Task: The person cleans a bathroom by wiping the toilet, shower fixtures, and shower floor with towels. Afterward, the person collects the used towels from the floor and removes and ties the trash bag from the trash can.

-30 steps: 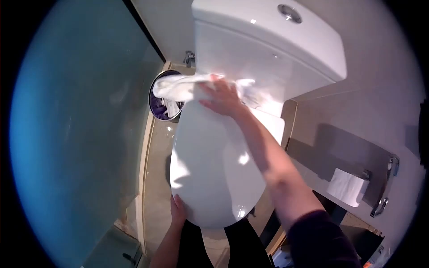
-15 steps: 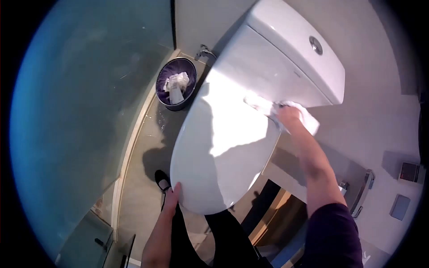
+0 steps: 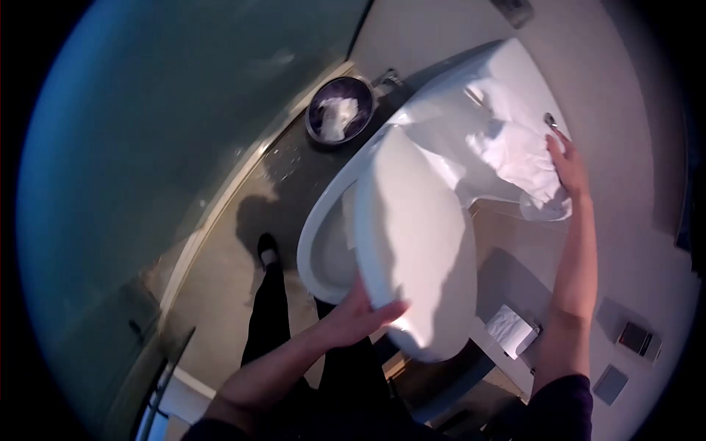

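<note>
My left hand [image 3: 360, 316] grips the front edge of the toilet lid [image 3: 419, 242], fingers wrapped around it. The lid is tilted up off the white toilet bowl [image 3: 305, 250], whose rim shows on the left. My right hand [image 3: 568, 165] is at the top of the cistern [image 3: 518, 62], with a finger stretched to the round metal flush button [image 3: 550, 121]. A crumpled white cloth [image 3: 518, 151] lies against the cistern, touching or very near my right hand on its thumb side. My right fingers look extended rather than closed round the cloth.
A dark bin [image 3: 312, 125] with white paper stands left of the toilet, near a wall valve [image 3: 386, 79]. Beyond it runs a glass panel [image 3: 184, 132]. A toilet roll [image 3: 511, 331] and wall plates [image 3: 636, 339] are at the right.
My left hand has lifted the lid, which lay flat before. My right hand has moved from the lid's hinge end up to the flush button. The cloth has come higher too.
</note>
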The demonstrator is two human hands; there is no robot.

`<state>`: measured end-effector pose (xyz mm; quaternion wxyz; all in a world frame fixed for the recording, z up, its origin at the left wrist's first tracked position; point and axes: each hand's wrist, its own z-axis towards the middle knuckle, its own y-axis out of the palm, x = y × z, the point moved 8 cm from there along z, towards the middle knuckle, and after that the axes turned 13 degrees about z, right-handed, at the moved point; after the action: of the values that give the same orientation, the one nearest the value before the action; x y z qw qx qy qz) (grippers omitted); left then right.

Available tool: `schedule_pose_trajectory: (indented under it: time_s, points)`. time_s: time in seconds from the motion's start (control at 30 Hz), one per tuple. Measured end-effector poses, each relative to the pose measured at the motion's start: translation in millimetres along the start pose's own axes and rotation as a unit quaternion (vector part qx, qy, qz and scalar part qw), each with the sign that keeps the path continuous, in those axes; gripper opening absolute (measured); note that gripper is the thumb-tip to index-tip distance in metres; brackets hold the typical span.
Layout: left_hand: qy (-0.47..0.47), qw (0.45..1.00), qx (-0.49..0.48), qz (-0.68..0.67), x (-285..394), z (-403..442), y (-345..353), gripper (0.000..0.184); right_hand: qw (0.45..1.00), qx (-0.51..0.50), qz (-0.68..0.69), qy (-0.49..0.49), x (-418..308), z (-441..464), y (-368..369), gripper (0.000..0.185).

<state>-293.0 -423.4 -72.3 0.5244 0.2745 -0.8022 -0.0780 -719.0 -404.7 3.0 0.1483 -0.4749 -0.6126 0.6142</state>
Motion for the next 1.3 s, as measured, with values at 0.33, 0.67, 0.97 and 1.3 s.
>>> schedule_pose_trajectory:
  time_s: [0.33, 0.67, 0.97, 1.3]
  points:
    - [0.101, 0.980, 0.172, -0.025, 86, 46, 32, 0.058, 0.991, -0.132, -0.003, -0.031, -1, 31, 1, 0.052]
    - [0.036, 0.987, 0.153, -0.019, 78, 49, 35, 0.064, 0.994, -0.067, -0.084, -0.018, 5, 16, 9, 0.049]
    - [-0.116, 0.990, 0.056, 0.047, 12, 1, 6, 0.062, 0.931, 0.225, 0.163, 0.238, 93, -307, 47, 0.037]
    - [-0.429, 0.815, -0.301, 0.247, -146, -180, 6, 0.046, 0.634, 0.254, 0.572, 0.455, -36, -743, 167, 0.051]
